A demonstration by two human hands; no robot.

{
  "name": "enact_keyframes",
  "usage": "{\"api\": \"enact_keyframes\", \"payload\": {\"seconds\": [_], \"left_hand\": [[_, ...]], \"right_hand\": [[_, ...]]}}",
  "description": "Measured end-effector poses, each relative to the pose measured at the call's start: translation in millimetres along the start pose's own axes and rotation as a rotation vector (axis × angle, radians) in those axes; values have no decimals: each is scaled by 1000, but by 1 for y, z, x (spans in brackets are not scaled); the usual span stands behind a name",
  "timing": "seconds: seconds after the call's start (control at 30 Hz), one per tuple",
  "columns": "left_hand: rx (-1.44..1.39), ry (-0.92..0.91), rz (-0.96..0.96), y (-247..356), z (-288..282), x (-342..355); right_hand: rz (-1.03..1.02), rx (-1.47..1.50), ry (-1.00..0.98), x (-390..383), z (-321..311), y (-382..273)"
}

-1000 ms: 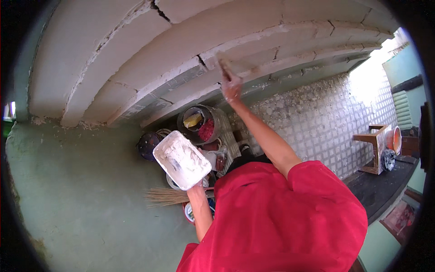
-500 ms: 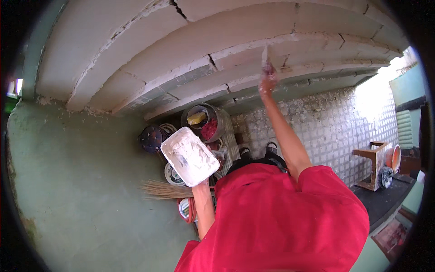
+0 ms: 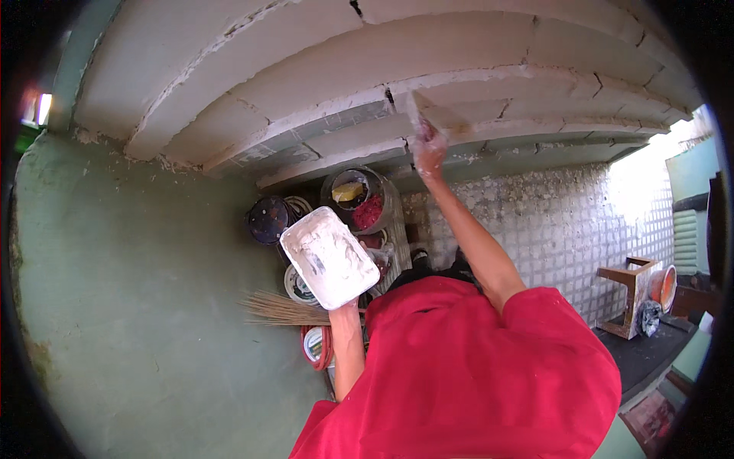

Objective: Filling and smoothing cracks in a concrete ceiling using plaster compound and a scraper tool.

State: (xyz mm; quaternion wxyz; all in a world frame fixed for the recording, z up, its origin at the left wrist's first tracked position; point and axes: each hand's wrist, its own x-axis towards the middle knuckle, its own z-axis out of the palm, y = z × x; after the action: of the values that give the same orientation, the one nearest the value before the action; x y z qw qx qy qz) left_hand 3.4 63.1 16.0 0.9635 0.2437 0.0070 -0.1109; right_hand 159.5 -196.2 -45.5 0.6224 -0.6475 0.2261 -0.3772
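My right hand (image 3: 430,151), smeared with white, is raised and closed around a putty knife (image 3: 415,109). The knife's pale blade is at the long ridged, whitish surface (image 3: 466,86) overhead, beside a dark crack; whether it touches cannot be made out. Lower down, my left hand (image 3: 345,309) supports a white rectangular tub (image 3: 353,297) from beneath, its fingers mostly hidden by the tub. White paste (image 3: 321,243) coats the tub's inside, with greyish streaks in the middle.
Beside the tub stand a large bucket (image 3: 391,200) holding yellow and pink items and a dark pail (image 3: 267,220). A bundle of broom sticks (image 3: 279,307) lies near a green wall (image 3: 145,268). Right, a wooden stool (image 3: 633,294) rests on a dark bench (image 3: 665,350).
My right hand has moved left and slightly down along the ridged surface with the putty knife. The tub stays in my left hand, and the view has shifted slightly.
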Motion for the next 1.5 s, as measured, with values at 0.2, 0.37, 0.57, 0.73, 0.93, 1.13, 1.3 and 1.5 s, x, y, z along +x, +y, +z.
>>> {"api": "enact_keyframes", "payload": {"seconds": [0.2, 0.37, 0.57, 0.73, 0.93, 1.13, 1.3, 1.5], "left_hand": [[78, 56, -1, 2, 0, 4], [312, 97, 85, 13, -19, -5], [206, 199, 127, 27, -42, -12], [257, 242, 164, 45, -65, -24], [504, 229, 233, 52, -82, -16], [349, 176, 132, 49, -56, -4], [476, 216, 199, 49, -67, -2], [259, 191, 115, 51, -66, 0]], "right_hand": [[-113, -372, -240, -16, 8, -1], [-76, 5, -63, -42, 33, -27], [-97, -145, 160, -29, 66, -6], [2, -84, 195, -31, 66, -11], [22, -52, 153, -34, 79, -12], [-248, -78, 314, -41, 134, -3], [-233, 52, 34, -75, 147, -10], [-213, 13, 2, -70, 94, 0]]}}
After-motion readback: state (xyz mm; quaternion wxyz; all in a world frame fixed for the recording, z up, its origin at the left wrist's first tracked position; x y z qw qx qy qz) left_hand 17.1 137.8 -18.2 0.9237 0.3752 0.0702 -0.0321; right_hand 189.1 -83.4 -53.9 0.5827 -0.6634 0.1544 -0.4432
